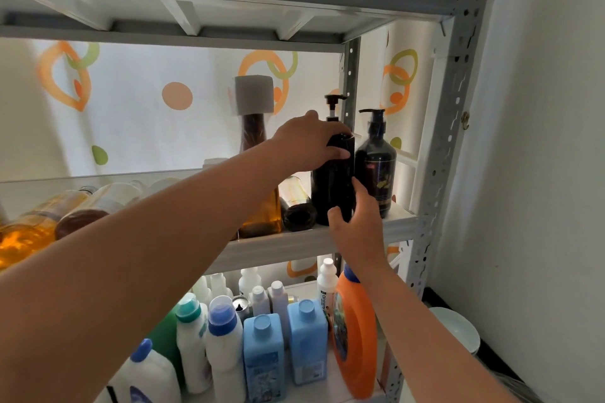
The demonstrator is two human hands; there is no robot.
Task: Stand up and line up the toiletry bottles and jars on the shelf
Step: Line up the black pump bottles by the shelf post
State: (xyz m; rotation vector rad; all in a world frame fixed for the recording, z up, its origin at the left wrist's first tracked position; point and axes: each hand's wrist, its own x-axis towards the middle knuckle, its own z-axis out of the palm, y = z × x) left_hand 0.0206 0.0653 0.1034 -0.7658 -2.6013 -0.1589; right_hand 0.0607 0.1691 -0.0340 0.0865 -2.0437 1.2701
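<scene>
**Both grips on the black pump bottle**

The right grip curls round the lower body of the black pump bottle, which stands upright near the front edge of the shelf. The left grip clasps its shoulder. Just to the right stands a second dark pump bottle, possibly touching it. To the left a brown bottle lies toppled.

A grey perforated-metal shelving rack stands against a white wall. On its white middle shelf, a black cylindrical pump bottle stands just beside a dark labelled pump bottle at the right end. A dark glass jar lies on its side next to a tall square amber bottle. Further left, an orange-amber plastic bottle and a brown bottle lie toppled. The lower shelf carries two light-blue square bottles and an orange detergent jug.
</scene>
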